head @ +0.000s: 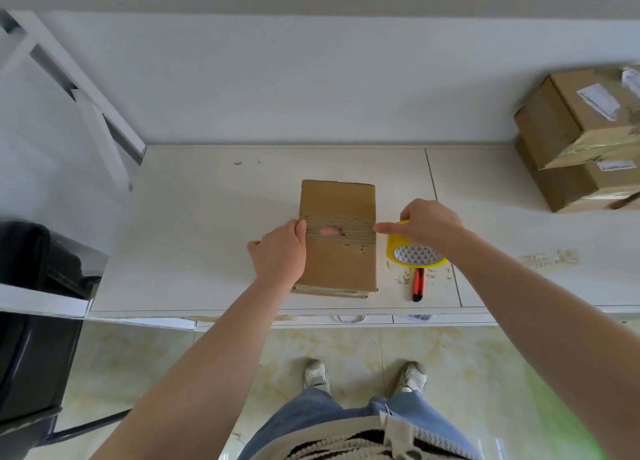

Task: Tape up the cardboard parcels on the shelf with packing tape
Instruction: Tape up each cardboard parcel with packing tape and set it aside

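A flat brown cardboard parcel (337,238) lies on the white shelf top (207,238), with a band of tape running across its middle over a small pink tear. My left hand (278,251) grips the parcel's left edge, thumb on top at the tape band. My right hand (427,222) grips a yellow roll of packing tape (414,251) just right of the parcel, its forefinger pointing at the parcel's right edge where the tape band ends.
A red and black utility knife (418,284) lies on the shelf below the tape roll. Two stacked cardboard parcels (581,137) stand at the far right. A white metal frame (86,103) rises at the left, with a black chair (31,286) beside it.
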Available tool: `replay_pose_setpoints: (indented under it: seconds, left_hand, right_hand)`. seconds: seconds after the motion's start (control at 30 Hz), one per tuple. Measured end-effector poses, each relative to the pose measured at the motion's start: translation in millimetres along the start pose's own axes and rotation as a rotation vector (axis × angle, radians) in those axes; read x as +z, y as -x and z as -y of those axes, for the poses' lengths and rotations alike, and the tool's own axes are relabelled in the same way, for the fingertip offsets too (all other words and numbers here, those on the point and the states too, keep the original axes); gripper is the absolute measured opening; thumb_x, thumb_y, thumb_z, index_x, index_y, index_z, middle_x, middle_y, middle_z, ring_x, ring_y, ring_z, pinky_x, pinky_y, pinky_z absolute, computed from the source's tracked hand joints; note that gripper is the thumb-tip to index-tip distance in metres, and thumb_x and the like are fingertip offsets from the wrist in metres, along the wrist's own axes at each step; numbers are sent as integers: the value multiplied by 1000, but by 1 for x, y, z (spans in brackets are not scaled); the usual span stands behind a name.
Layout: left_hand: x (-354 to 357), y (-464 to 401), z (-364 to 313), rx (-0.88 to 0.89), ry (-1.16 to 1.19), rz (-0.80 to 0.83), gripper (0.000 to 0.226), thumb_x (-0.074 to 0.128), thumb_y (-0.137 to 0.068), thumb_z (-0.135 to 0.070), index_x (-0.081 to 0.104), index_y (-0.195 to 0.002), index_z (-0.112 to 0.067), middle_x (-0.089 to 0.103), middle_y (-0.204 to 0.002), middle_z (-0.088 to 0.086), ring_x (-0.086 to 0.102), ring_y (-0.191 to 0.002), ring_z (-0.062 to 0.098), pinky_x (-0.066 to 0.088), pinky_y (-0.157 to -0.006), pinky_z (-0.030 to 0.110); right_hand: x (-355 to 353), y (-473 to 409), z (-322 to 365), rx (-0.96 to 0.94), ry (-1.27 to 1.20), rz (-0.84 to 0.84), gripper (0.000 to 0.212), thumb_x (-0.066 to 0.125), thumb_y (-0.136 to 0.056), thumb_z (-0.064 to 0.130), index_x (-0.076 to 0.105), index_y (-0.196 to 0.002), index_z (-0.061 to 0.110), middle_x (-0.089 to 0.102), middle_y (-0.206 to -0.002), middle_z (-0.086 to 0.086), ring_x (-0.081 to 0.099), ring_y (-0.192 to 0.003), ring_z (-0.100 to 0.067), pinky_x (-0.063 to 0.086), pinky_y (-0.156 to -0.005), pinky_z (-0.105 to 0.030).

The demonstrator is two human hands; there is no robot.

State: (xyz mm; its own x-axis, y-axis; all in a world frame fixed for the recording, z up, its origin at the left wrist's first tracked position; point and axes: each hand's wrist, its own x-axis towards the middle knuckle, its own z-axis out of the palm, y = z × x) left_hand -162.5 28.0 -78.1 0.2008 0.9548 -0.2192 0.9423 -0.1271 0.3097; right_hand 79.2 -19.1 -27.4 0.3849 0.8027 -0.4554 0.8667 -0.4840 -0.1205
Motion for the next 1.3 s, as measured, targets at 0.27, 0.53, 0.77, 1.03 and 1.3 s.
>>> replay_pose_setpoints:
  seconds: [0.27,0.53,0.77,1.03,1.3]
  left_hand:
    - [-1,20,-2,-86,-25,-24,36,22,-106,-43,48,-107,-18,61,-100,2,59,-88,26,35,-85,40]
    - [6,1,-42,389,-258,-118,70,10,-100,-46,-17,-154,-11,-22,-163,9,-22,-149,28,-11,-121,49]
    - [16,-4,-43,375,-323,-55,70,11,-104,-47,-23,-153,-11,-28,-161,8,-25,-148,27,-9,-122,48]
    - [17,-3,-73,338,-287,-20,67,11,-105,-47,-22,-154,-15,-31,-159,9,-28,-147,27,-16,-118,51]
    - [21,-3,-63,356,-256,-59,69,1,-96,-59,-16,-156,-28,-26,-162,8,-21,-150,30,-10,-120,54]
  right_hand:
    - [6,-10,0,-77,1,36,67,52,-71,85,58,-79,18,58,-69,3,54,-65,-11,40,-62,-27]
    - [5,-12,-1,-111,56,27,63,50,-72,85,53,-68,22,59,-68,3,54,-64,-10,41,-63,-28]
    - [8,-12,-2,-113,46,47,62,49,-71,86,47,-70,24,54,-67,6,58,-75,-18,48,-71,-31]
    - [8,-13,0,-105,63,26,69,47,-70,89,58,-76,21,60,-70,4,60,-73,-16,48,-69,-30]
    - [18,-11,-8,-167,-180,60,65,52,-79,77,57,-79,13,53,-69,3,53,-69,-16,39,-60,-28]
